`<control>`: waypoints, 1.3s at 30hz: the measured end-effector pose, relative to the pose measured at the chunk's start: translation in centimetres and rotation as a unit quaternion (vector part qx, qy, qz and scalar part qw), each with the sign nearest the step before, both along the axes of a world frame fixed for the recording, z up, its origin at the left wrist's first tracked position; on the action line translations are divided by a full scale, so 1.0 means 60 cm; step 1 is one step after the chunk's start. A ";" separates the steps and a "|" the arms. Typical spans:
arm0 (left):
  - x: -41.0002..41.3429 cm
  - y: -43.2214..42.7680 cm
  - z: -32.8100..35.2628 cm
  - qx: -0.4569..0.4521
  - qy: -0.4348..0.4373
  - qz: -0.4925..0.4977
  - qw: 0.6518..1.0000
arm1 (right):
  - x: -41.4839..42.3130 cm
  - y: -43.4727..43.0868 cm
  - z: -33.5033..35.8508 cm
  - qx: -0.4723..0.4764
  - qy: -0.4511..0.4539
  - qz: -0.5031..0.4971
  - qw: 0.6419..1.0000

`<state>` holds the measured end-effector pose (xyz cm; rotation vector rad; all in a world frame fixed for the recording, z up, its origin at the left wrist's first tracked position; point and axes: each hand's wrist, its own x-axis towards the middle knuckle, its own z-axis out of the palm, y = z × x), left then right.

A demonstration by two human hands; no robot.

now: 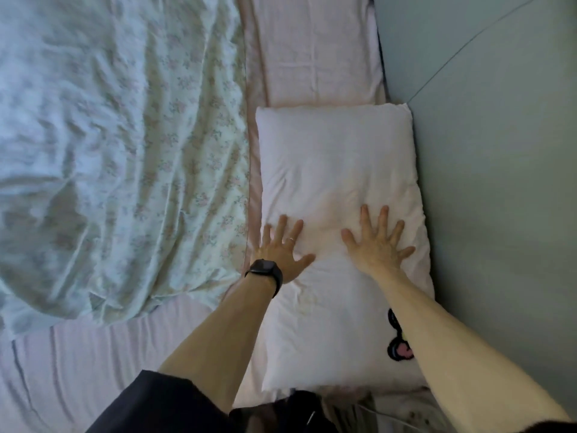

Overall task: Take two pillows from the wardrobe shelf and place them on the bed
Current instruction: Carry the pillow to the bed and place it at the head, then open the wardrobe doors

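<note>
Pillow (337,189) lies on the bed (93,354); both hands, left (281,251) and right (377,242), press it, fingers spread wide.

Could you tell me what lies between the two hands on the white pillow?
Only bare pillow fabric separates the left hand and right hand, seen in the head view.

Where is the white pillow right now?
The white pillow lies on the bed at centre-right of the head view, against the wall, with the left hand and right hand flat on it.
</note>
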<state>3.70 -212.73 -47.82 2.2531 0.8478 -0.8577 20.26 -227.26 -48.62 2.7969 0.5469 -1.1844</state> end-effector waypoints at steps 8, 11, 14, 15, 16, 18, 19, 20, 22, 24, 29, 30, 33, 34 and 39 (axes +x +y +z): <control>-0.290 -0.063 0.126 -0.095 0.004 0.038 0.995 | -0.282 -0.097 0.106 -0.078 0.083 0.013 0.993; -0.379 -0.041 0.175 -0.039 -0.045 0.062 0.996 | -0.380 -0.064 0.168 -0.002 0.119 0.068 0.991; -0.506 -0.009 0.221 0.013 -0.087 0.119 0.989 | -0.508 -0.014 0.234 0.103 0.104 0.101 0.984; -0.556 0.004 0.238 0.025 -0.097 0.144 0.985 | -0.550 0.008 0.257 0.135 0.102 0.112 0.979; -0.608 0.018 0.254 0.036 -0.106 0.172 0.979 | -0.592 0.034 0.278 0.164 0.102 0.130 0.972; -0.717 0.047 0.287 0.062 -0.117 0.230 0.964 | -0.673 0.091 0.318 0.213 0.106 0.176 0.955; -0.772 0.063 0.303 0.081 -0.118 0.256 0.956 | -0.712 0.121 0.336 0.235 0.106 0.198 0.946; -0.826 0.078 0.318 0.101 -0.117 0.281 0.947 | -0.750 0.152 0.354 0.256 0.104 0.220 0.935; -0.931 0.105 0.348 0.135 -0.109 0.332 0.927 | -0.825 0.212 0.386 0.285 0.110 0.261 0.916; -1.029 0.122 0.376 0.162 -0.098 0.385 0.903 | -0.899 0.266 0.413 0.288 0.122 0.307 0.899; -1.231 0.120 0.416 0.204 -0.075 0.530 0.820 | -1.087 0.373 0.459 0.295 0.154 0.428 0.841; -1.260 0.114 0.419 0.209 -0.071 0.554 0.803 | -1.118 0.391 0.463 0.296 0.161 0.446 0.829; -1.343 0.098 0.428 0.218 -0.051 0.626 0.747 | -1.212 0.445 0.475 0.307 0.180 0.502 0.788; -1.370 0.094 0.430 0.222 -0.044 0.649 0.726 | -1.244 0.461 0.477 0.313 0.188 0.518 0.773; -1.479 0.084 0.459 0.239 -0.038 0.747 0.619 | -1.389 0.534 0.484 0.308 0.225 0.603 0.701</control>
